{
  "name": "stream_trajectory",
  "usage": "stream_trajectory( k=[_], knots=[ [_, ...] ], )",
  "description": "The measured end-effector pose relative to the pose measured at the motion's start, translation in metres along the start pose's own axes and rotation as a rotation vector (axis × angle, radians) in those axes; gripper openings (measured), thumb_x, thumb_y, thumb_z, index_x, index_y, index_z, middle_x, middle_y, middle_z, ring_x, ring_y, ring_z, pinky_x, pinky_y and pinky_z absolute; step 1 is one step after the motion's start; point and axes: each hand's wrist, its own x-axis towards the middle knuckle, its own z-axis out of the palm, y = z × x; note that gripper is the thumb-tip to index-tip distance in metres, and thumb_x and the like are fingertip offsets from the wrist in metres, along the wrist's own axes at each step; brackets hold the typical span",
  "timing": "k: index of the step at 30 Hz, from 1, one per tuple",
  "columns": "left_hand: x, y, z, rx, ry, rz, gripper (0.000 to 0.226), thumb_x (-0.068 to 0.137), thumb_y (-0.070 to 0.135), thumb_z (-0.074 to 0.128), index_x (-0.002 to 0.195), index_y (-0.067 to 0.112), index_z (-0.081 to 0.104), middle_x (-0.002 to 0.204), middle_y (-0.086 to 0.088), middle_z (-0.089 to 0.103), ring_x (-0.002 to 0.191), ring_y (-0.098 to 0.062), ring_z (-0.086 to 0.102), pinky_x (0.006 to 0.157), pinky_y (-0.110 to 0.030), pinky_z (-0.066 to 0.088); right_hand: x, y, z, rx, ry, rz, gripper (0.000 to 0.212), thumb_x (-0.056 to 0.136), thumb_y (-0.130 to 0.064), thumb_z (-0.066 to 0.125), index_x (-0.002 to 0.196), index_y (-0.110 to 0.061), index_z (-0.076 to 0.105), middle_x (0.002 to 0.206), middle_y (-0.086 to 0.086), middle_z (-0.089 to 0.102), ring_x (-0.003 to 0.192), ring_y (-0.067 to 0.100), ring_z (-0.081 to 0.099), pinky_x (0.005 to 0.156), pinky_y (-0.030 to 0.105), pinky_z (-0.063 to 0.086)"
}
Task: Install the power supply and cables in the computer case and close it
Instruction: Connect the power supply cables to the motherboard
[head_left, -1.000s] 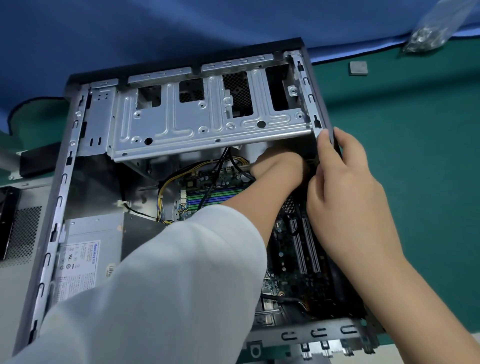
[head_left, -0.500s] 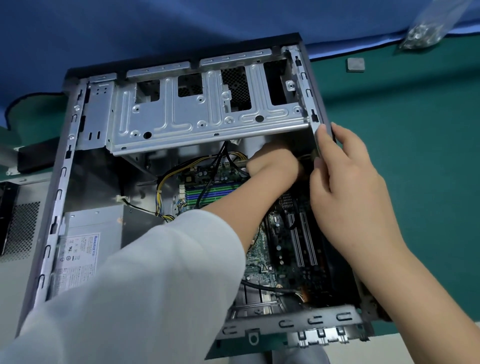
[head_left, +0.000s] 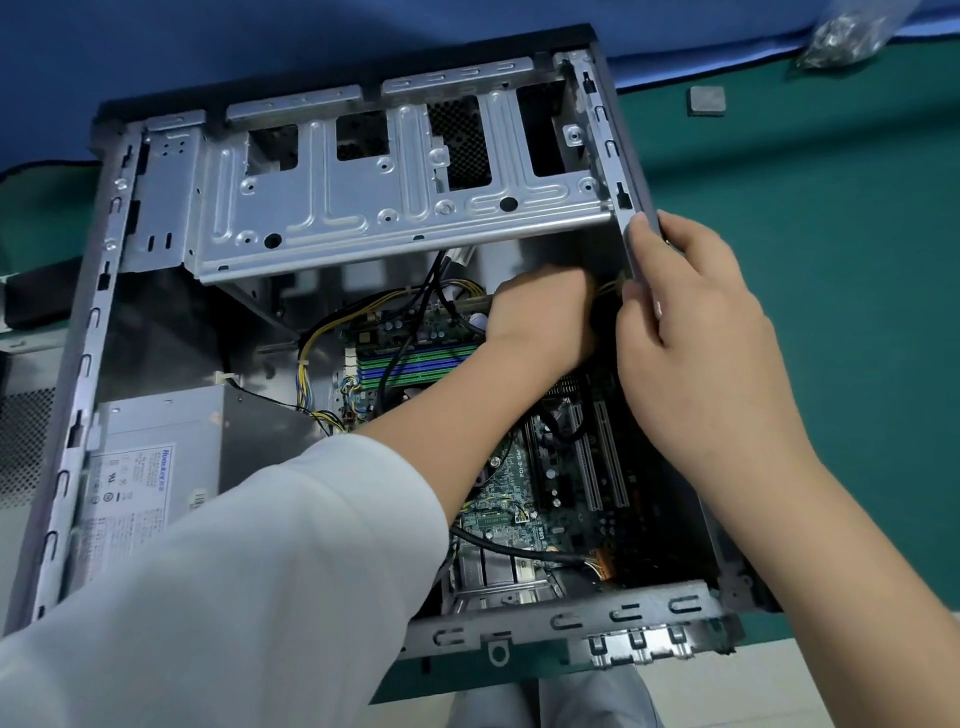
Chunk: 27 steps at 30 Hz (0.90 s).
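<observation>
I had the computer case lying open on the green desk, its side panel off, so closing it was plainly not yet done. The power supply already sat in its corner at the lower left of the case, label up, which I judged to be the first part of the job finished, though I could not tell whether its screws were in. Its yellow and black cables ran up from it and across toward the green circuit board under the metal drive cage. My left hand, sleeve pushed back, was reaching deep inside just below the cage, fingers curled down around what looked like a plug end of the yellow cables near the right wall; the grip itself was hidden behind the knuckles, so I could only judge it clamped on a connector. My right hand gripped the right edge of the case, thumb inside the rim and fingers wrapped over it, steadying the frame. A clear bag of screws and a small grey square pad lay well apart on the desk beyond the case. As I read it, I was about midway: the supply was seated, the cabling was in hand, and plugging in, tidying the wires and fitting the panel remained.
</observation>
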Motion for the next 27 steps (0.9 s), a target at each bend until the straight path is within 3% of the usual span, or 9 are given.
stream_trajectory(
  k=[11,17,20,24,27],
  knots=[
    [-0.004,-0.002,0.000,-0.019,0.004,0.061,0.015,0.081,0.028,0.056,0.073,0.023,0.044,0.059,0.006,0.030,0.064,-0.026,0.041,0.060,-0.029,0.034,0.000,-0.001,0.000,0.011,0.021,-0.009,0.048,0.094,-0.014,0.043,0.142,-0.020,0.041,0.146,-0.001,0.036,0.112,0.026,0.048,0.084,0.032,0.035],
    [-0.006,0.000,0.001,-0.047,0.005,0.000,0.011,0.083,0.030,0.055,0.080,0.020,0.056,0.069,-0.001,0.040,0.067,-0.026,0.041,0.062,-0.029,0.035,0.000,0.001,0.001,0.016,0.030,-0.013,0.047,0.094,-0.014,0.044,0.141,-0.020,0.042,0.144,0.000,0.038,0.112,0.024,0.047,0.084,0.029,0.033],
    [-0.002,0.001,-0.007,-0.093,-0.079,-0.046,0.015,0.087,0.027,0.055,0.077,0.019,0.047,0.067,0.000,0.038,0.070,-0.026,0.044,0.064,-0.030,0.037,0.001,0.000,0.001,0.025,0.038,-0.017,0.047,0.094,-0.013,0.044,0.140,-0.019,0.043,0.142,0.002,0.039,0.110,0.026,0.048,0.084,0.029,0.033],
    [0.002,0.001,-0.019,-0.143,-0.195,-0.091,0.015,0.091,0.030,0.053,0.082,0.018,0.049,0.078,-0.002,0.048,0.076,-0.025,0.049,0.065,-0.029,0.038,0.002,0.000,0.000,0.032,0.032,-0.024,0.047,0.094,-0.014,0.044,0.141,-0.018,0.042,0.141,0.003,0.039,0.111,0.026,0.049,0.087,0.031,0.035],
    [-0.003,0.012,-0.021,-0.095,-0.145,-0.165,0.009,0.093,0.023,0.051,0.086,0.017,0.055,0.093,-0.008,0.060,0.084,-0.028,0.056,0.067,-0.031,0.038,0.001,-0.001,0.001,0.024,0.031,-0.033,0.047,0.094,-0.014,0.043,0.141,-0.017,0.042,0.141,0.003,0.039,0.109,0.027,0.050,0.085,0.031,0.035]
  ],
)
